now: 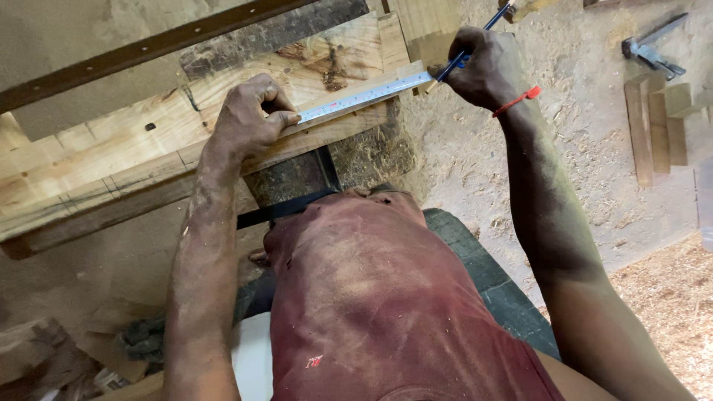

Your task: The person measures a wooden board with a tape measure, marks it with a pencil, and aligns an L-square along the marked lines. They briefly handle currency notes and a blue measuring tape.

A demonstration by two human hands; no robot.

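My left hand (251, 117) presses a metal ruler (364, 96) flat onto a narrow wooden strip (349, 111) that lies across a wide plank (111, 163). My right hand (483, 67) grips a blue pencil (475, 38), with its tip at the ruler's far right end near the strip's end. A red string is tied around my right wrist. The ruler runs at a slant from my left thumb up to the pencil.
A dark metal bar (148, 48) crosses the top left. Short wooden offcuts (653, 126) and a metal tool (653, 48) lie on the dusty floor at right. Sawdust (676, 297) covers the lower right. Scrap wood sits at the bottom left.
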